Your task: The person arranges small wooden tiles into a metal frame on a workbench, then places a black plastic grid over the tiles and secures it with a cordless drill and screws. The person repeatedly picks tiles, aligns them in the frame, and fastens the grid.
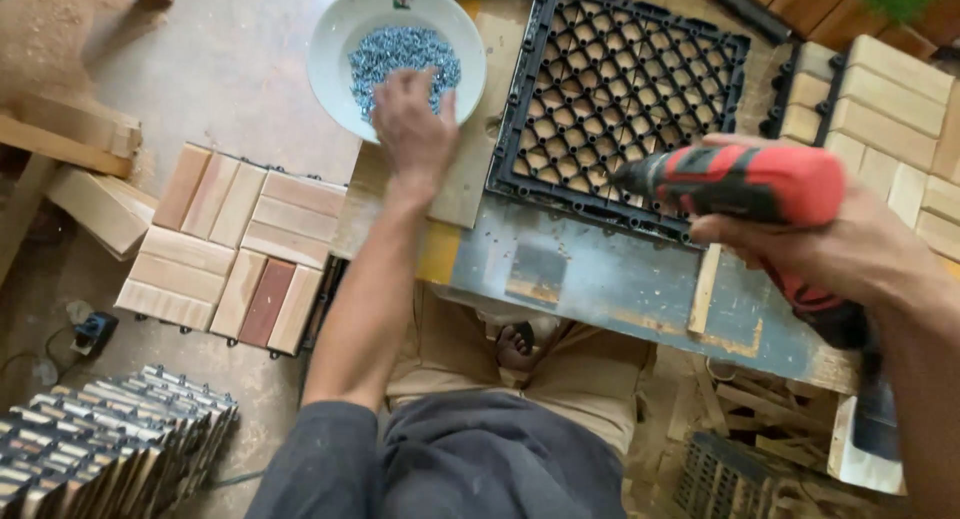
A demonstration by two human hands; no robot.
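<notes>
My left hand (412,124) reaches into a white bowl (335,39) filled with small silvery screws (395,51), its fingers curled down over the pile. My right hand (850,249) grips a red and black power drill (740,182), its tip pointing left over a black plastic grid tile (620,89) that lies on the worn workbench (600,279). Whether the left fingers hold any screws is hidden.
A finished wooden slat tile (235,249) lies on the floor at left. More slat tiles (890,129) sit at the right. A stack of black grid tiles (100,444) stands at bottom left. Loose wooden planks (70,169) lie at far left, scrap wood (760,419) under the bench.
</notes>
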